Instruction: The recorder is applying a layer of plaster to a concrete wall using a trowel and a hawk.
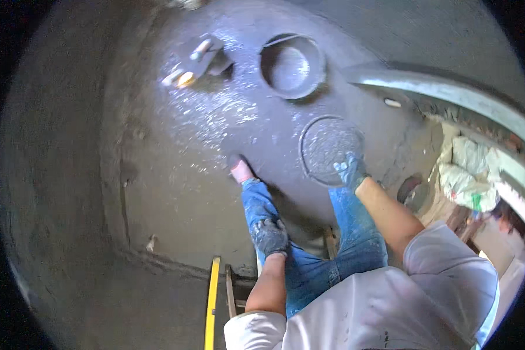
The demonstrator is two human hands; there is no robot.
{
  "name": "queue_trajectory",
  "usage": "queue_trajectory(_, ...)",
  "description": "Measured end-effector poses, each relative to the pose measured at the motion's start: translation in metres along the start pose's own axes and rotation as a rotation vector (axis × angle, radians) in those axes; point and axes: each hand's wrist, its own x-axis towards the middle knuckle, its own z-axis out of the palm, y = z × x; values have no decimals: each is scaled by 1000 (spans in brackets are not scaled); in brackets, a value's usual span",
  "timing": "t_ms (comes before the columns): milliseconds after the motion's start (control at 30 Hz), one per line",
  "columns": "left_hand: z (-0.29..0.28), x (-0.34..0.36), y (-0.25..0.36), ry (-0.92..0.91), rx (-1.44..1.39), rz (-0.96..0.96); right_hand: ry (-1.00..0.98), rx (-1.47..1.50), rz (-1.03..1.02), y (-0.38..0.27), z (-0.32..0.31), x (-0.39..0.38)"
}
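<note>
On a wet grey floor (175, 210), hemmed by a dark wall (58, 192) curving round the left, I sit with my gloved right hand (352, 171) at the near right edge of a round bucket of grey mix (301, 153). My fingers reach over the rim; whether they grip it, I cannot tell. The bucket stands just beyond my right knee. My gloved left hand (270, 237) lies on my left knee, fingers spread loosely, holding nothing. A broad stretch of floor runs from my left foot (240, 169) to the wall. Beyond the mix, a second bucket (322, 65) stands apart, a gap of shiny floor between the two rims. Farther left sits a blurred cluster of tools (204, 55). To the right, room is tighter: a long pale beam (426, 85) slants along the upper edge, and a white sack (466, 189) sits below it, well apart from my hand. A yellow bar (212, 303) lies at my lower left.
</note>
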Motion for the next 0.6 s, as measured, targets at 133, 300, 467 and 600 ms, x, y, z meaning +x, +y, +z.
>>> queue_trajectory(133, -11, 2, -17, 53, -37, 10, -258, -247, 106, 55, 107, -79)
queue_trajectory(300, -18, 7, -49, 137, -119, 35, -651, -742, 46, 146, 269, -120)
queue_trajectory(467, -15, 13, -65, 208, -176, -7, -819, -955, -160, 239, 399, -104)
queue_trajectory(600, 10, 14, -90, 145, -243, 7, -1316, -1420, -1132, 308, 478, -82)
